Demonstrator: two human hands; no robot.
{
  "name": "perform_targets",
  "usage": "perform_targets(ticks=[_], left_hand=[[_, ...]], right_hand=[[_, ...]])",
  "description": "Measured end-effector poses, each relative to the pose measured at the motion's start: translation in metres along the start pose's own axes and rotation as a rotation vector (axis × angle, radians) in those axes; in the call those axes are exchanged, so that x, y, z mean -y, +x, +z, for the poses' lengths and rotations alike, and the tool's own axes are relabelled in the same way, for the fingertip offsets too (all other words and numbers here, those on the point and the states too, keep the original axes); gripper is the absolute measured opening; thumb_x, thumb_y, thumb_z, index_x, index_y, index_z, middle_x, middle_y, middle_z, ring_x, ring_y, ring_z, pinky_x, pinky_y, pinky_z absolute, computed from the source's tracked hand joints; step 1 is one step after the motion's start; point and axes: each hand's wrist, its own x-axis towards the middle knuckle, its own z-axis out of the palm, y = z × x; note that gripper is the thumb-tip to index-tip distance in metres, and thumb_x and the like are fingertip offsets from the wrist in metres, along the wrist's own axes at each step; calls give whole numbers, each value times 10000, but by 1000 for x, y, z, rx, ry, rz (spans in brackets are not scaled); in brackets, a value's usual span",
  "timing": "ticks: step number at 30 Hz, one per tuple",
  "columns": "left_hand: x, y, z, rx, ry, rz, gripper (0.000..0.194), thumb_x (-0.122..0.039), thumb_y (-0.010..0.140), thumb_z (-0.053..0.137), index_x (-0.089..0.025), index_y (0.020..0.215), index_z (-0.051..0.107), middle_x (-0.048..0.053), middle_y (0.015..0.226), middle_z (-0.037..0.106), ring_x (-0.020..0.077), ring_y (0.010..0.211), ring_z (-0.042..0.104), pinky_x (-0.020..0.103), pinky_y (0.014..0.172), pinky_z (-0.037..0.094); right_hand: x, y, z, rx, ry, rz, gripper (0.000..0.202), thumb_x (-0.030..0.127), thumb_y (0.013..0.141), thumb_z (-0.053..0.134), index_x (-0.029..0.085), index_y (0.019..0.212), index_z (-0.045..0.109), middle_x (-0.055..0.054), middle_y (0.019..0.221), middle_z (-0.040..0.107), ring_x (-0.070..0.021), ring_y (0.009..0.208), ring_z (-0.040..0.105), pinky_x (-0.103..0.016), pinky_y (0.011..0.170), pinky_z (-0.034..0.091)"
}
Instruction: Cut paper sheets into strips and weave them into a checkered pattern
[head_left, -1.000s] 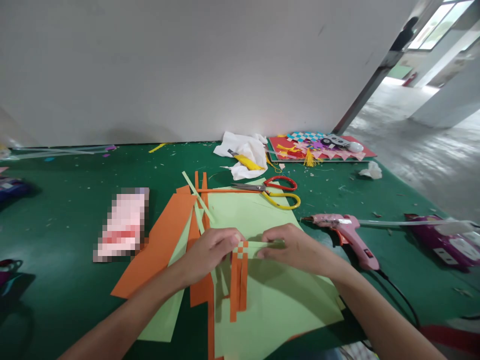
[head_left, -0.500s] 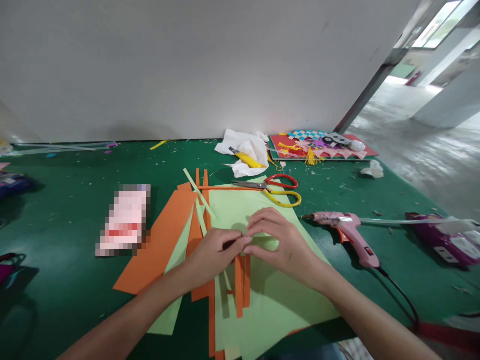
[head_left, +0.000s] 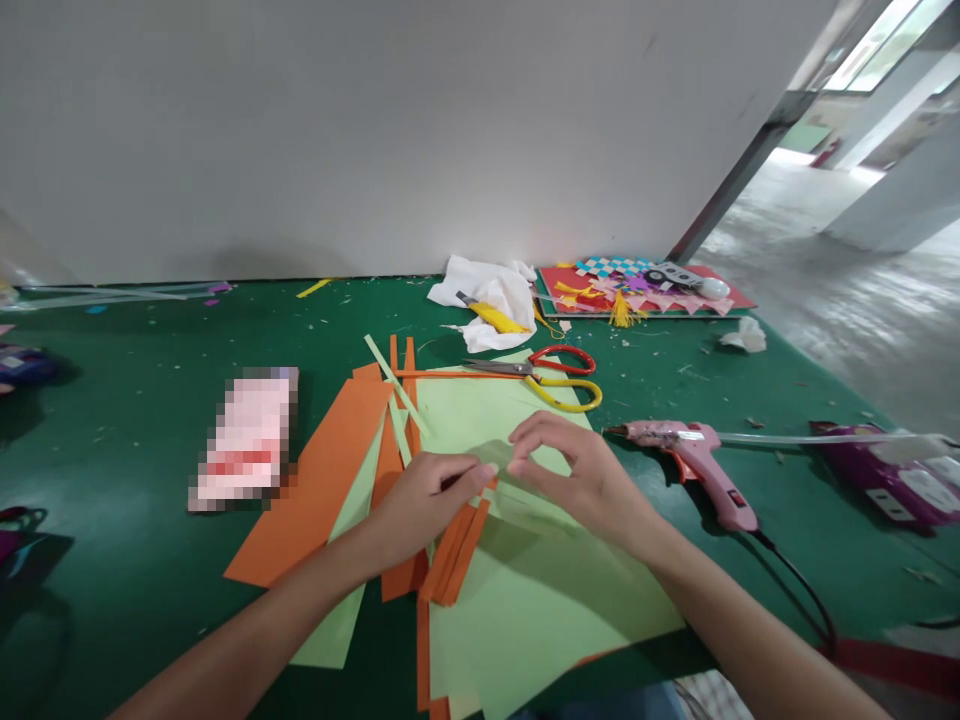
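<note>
My left hand point(head_left: 439, 500) is closed in a pinch on a small bundle of orange paper strips point(head_left: 456, 555), which hang down slanted to the left. A bit of pale green shows across their upper end. A little to the right, my right hand point(head_left: 574, 475) is curled with thumb and fingertips together, apart from the left one; anything between the tips is too small to make out. Beneath both hands lies a light green paper sheet point(head_left: 555, 590). Scissors point(head_left: 532, 370) with a red and a yellow handle rest across its far edge.
Orange paper point(head_left: 315, 480) and green strips point(head_left: 386, 370) lie left, beside a blurred pink item point(head_left: 247, 440). At right are a pink glue gun point(head_left: 694, 450) with its cord and a purple pack point(head_left: 885, 480). White tissue point(head_left: 487, 285) and a red board point(head_left: 735, 290) with crafts sit by the wall.
My right hand has drawn slightly right, away from my left fingertips. The orange strips, which hung nearly straight down, have swung to the left under my left hand.
</note>
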Motion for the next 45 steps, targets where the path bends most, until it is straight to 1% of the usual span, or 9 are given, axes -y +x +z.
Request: perform_targets(ticks=[6,12,18,20,23,29,33,37,45], left_hand=[[-5,1,-3,-39,-76,-56,445,-481,918,432,-193,604,305,-53,612,225,108,567,261,237,526,219],[-4,1,-7,-279,-218,-166,353,-519,877,493,-201,737,560,-53,622,329,112,560,324,210,495,266],[1,5,-6,-436,-437,-135,259,-461,845,597,-205,816,622,-27,740,516,106,669,464,172,560,378],[2,6,-5,-463,-497,-121,238,-444,841,615,-207,850,626,-24,759,548,104,700,500,170,605,416],[2,5,-5,-468,-542,-115,222,-417,837,635,-217,929,618,-24,774,589,108,724,550,186,651,457],[-4,0,-3,-412,-387,-57,215,-372,840,647,-236,998,596,-29,789,645,114,757,610,200,690,467],[-8,-3,2,-338,-318,-28,198,-346,838,650,-231,990,593,-23,802,672,125,766,637,200,671,477],[-6,-2,5,-284,-265,-1,148,-345,837,650,-229,922,614,-28,787,670,122,746,643,197,664,493],[-6,-4,6,-288,-264,0,118,-320,826,664,-238,897,616,-40,762,666,107,740,643,170,657,501]], right_hand=[[-8,2,-11,-295,222,118,190,297,925,473,201,771,531,-12,819,585,-154,815,551,-300,764,414],[-14,1,-10,-450,378,85,378,332,959,414,210,602,389,33,580,420,-123,588,447,-278,597,362],[-6,-2,-8,-363,162,151,130,313,891,560,210,813,566,51,607,507,-98,537,463,-243,538,356],[-4,-4,-4,-332,101,161,241,351,913,516,196,736,573,48,561,503,-92,504,461,-239,517,351],[-3,-6,3,-238,-18,166,406,385,937,449,179,607,564,39,492,476,-87,473,433,-239,496,327],[-3,-4,17,-46,-78,173,188,361,817,622,187,748,644,15,657,597,-106,588,478,-228,532,352],[-6,-3,23,-34,-54,260,315,446,768,647,178,630,555,14,602,548,-112,568,450,-234,507,333],[-8,-4,25,2,-39,341,411,478,795,583,188,553,423,48,539,354,-91,532,300,-239,463,228],[-3,-2,19,81,-9,389,430,435,807,544,198,547,296,52,566,239,-86,548,223,-239,461,173]])
